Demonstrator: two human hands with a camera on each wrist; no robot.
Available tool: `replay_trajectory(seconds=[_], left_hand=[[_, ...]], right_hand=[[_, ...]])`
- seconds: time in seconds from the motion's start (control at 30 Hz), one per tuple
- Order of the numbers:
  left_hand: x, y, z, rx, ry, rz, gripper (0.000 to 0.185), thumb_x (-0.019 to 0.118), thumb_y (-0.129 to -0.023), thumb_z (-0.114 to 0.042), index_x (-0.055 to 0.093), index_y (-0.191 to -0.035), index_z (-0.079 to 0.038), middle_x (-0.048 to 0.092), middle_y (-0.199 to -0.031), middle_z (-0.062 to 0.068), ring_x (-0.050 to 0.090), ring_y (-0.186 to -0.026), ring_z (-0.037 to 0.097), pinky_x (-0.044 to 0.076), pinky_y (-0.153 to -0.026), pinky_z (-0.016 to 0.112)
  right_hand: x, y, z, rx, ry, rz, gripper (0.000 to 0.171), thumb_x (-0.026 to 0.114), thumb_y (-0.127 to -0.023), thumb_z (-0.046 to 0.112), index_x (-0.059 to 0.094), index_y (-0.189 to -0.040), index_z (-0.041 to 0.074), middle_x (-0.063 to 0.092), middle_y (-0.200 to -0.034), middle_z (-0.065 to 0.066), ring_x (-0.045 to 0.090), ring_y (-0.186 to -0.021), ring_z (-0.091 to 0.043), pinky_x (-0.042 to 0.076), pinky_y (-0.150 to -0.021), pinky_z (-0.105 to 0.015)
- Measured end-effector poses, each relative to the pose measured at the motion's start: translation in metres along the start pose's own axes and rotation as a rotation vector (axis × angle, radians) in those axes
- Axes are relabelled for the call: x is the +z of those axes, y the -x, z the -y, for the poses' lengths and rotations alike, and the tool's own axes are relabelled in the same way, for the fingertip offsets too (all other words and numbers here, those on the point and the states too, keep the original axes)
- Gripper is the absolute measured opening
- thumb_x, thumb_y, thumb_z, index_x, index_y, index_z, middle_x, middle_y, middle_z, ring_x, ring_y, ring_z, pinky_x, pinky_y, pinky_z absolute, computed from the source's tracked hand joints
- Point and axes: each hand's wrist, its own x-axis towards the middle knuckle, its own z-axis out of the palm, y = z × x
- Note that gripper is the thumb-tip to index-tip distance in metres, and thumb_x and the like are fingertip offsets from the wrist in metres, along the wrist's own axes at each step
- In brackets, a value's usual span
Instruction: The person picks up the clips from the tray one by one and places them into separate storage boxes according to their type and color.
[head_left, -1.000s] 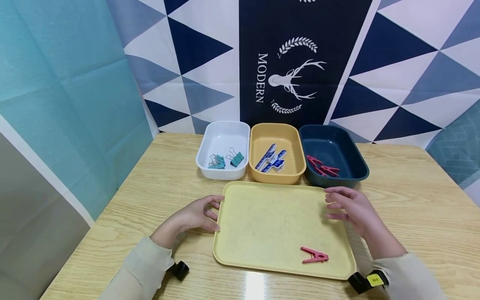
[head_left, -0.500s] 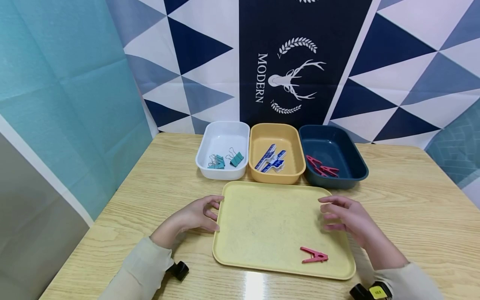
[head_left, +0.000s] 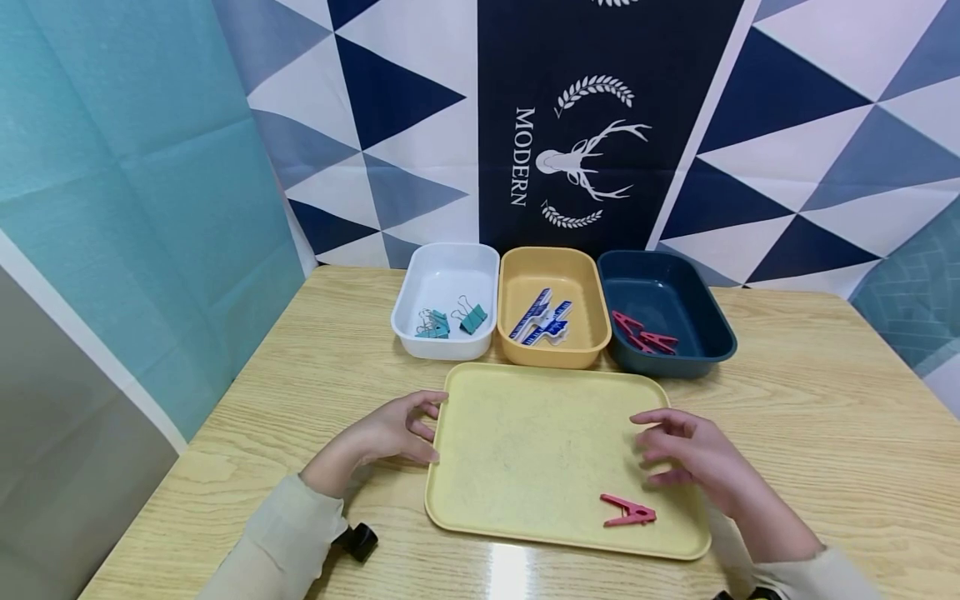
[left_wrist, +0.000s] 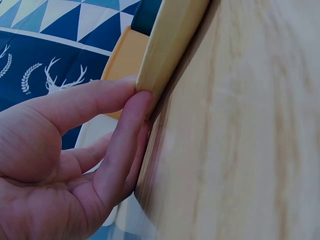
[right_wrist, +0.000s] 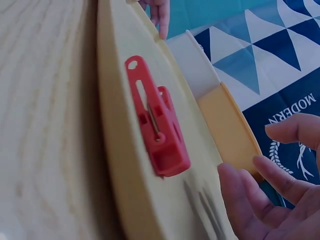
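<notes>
A flat yellow tray (head_left: 525,433) lies on the wooden table, with one pink clothespin (head_left: 628,510) near its front right corner, the same clothespin (right_wrist: 157,127) filling the right wrist view. My left hand (head_left: 393,429) holds the tray's left edge, thumb and fingers (left_wrist: 125,135) pressed against the rim (left_wrist: 170,45). My right hand (head_left: 686,458) hovers over the tray's right side, fingers relaxed and empty, just above and right of the clothespin.
Three bins stand behind the tray: a white bin (head_left: 447,275) with teal binder clips (head_left: 450,319), a yellow bin (head_left: 551,271) with blue-and-white clips (head_left: 543,317), a dark blue bin (head_left: 667,287) with pink clothespins (head_left: 643,335). A patterned cloth hangs behind.
My right hand has moved left and toward me, from the tray's right rim to over the tray near the pink clothespin. The left hand and tray have stayed put.
</notes>
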Motion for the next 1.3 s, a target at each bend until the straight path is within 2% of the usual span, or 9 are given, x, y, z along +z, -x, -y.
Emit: replay_trajectory(seconds=[0.17, 0.33, 0.57, 0.83, 1.07, 1.3], left_hand=[[0.000, 0.000, 0.000, 0.000, -0.003, 0.002, 0.084, 0.075, -0.067, 0.012, 0.037, -0.140, -0.005, 0.039, -0.120, 0.015, 0.053, -0.092, 0.024, 0.056, -0.070, 0.037], [0.001, 0.000, -0.001, -0.005, -0.008, -0.003, 0.084, 0.075, -0.068, 0.013, 0.038, -0.140, -0.005, 0.040, -0.120, 0.015, 0.053, -0.092, 0.024, 0.056, -0.070, 0.037], [0.001, 0.000, -0.001, -0.008, -0.015, -0.005, 0.083, 0.074, -0.068, 0.013, 0.037, -0.140, -0.005, 0.040, -0.120, 0.015, 0.052, -0.092, 0.024, 0.056, -0.070, 0.037], [0.001, 0.000, 0.000, -0.008, -0.024, -0.010, 0.083, 0.074, -0.068, 0.013, 0.037, -0.141, -0.005, 0.040, -0.120, 0.015, 0.052, -0.092, 0.024, 0.056, -0.071, 0.036], [-0.001, 0.000, 0.000, 0.002, -0.031, -0.001, 0.083, 0.074, -0.069, 0.012, 0.036, -0.141, -0.003, 0.039, -0.121, 0.016, 0.052, -0.092, 0.024, 0.056, -0.071, 0.036], [0.000, 0.001, -0.001, -0.002, -0.021, -0.001, 0.083, 0.074, -0.069, 0.012, 0.036, -0.141, -0.004, 0.039, -0.120, 0.016, 0.053, -0.092, 0.024, 0.056, -0.071, 0.036]], right_hand=[[0.001, 0.005, -0.004, 0.018, 0.045, 0.016, 0.046, 0.064, -0.087, 0.010, 0.047, -0.125, -0.008, 0.055, -0.094, -0.008, 0.058, -0.082, -0.020, 0.056, -0.068, -0.043], [0.003, 0.011, -0.008, -0.011, 0.112, 0.040, 0.055, 0.069, -0.083, 0.011, 0.044, -0.126, -0.012, 0.053, -0.096, -0.012, 0.058, -0.085, -0.018, 0.056, -0.071, -0.041], [0.004, 0.020, -0.012, -0.018, 0.177, 0.054, 0.054, 0.071, -0.081, 0.011, 0.047, -0.125, -0.010, 0.053, -0.101, -0.014, 0.057, -0.086, -0.018, 0.056, -0.071, -0.038], [0.012, 0.029, -0.016, -0.025, 0.264, 0.077, 0.056, 0.077, -0.074, 0.009, 0.053, -0.122, -0.006, 0.052, -0.102, -0.015, 0.055, -0.077, -0.022, 0.056, -0.060, -0.036], [0.020, 0.030, -0.018, -0.069, 0.437, 0.081, 0.055, 0.084, -0.065, 0.013, 0.062, -0.114, -0.001, 0.060, -0.098, -0.010, 0.051, -0.080, -0.022, 0.048, -0.061, -0.024], [0.029, 0.026, -0.019, -0.118, 0.460, 0.135, 0.043, 0.083, -0.067, 0.013, 0.067, -0.105, 0.001, 0.063, -0.092, -0.006, 0.052, -0.075, -0.020, 0.047, -0.061, -0.023]])
